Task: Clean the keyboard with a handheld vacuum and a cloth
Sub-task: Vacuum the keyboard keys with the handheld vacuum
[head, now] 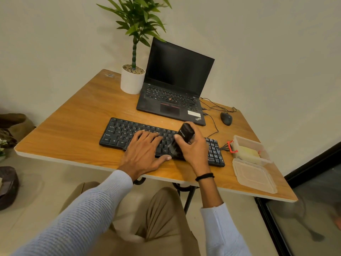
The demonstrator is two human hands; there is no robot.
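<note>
A black keyboard (118,133) lies across the near half of the wooden table (73,126). My left hand (143,154) rests flat on its middle keys, fingers straight and spread. My right hand (193,150) grips a black handheld vacuum (185,134), tilted, with its lower end down on the keys right of the middle. A yellow cloth (248,153) lies inside a clear plastic box (247,143) at the right of the table.
An open black laptop (175,85) stands behind the keyboard, a white potted plant (132,82) to its left, a black mouse (226,118) with cables to its right. The box lid (254,176) lies near the table's front right edge. A glass panel stands at right.
</note>
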